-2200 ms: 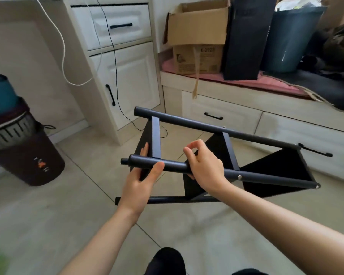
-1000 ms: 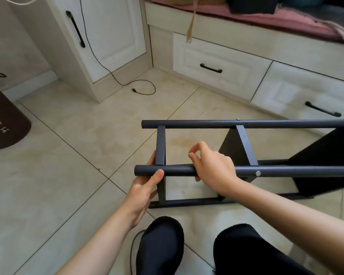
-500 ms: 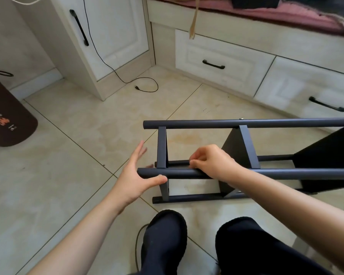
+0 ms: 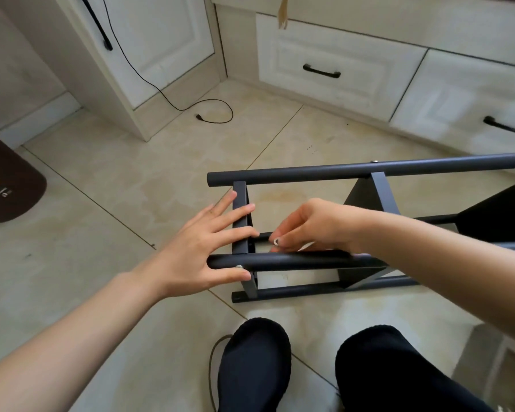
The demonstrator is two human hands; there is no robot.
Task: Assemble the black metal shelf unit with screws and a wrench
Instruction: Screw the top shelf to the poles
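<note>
The black metal shelf unit [image 4: 309, 171] lies on its side on the tiled floor, its tubes running left to right. My left hand [image 4: 197, 251] is spread flat, fingers straight, touching the short end crossbar [image 4: 240, 203] and the end of the near tube [image 4: 295, 261]. A silver screw head [image 4: 238, 266] shows on that tube by my thumb. My right hand [image 4: 318, 227] hovers just behind the near tube and pinches a small silver piece [image 4: 276, 241] at its fingertips; whether it is a screw or a washer is unclear. No wrench is in view.
White drawers [image 4: 324, 55] and a cabinet door [image 4: 161, 40] line the back. A black cable [image 4: 214, 114] loops on the floor beyond the shelf. A dark brown bin [image 4: 9, 179] stands at the left. My black-clad feet [image 4: 253, 367] are just in front of the frame.
The shelf came down to the floor. My left hand let go of the near tube and spread over the end crossbar. My right hand left the tube and now pinches a small silver piece.
</note>
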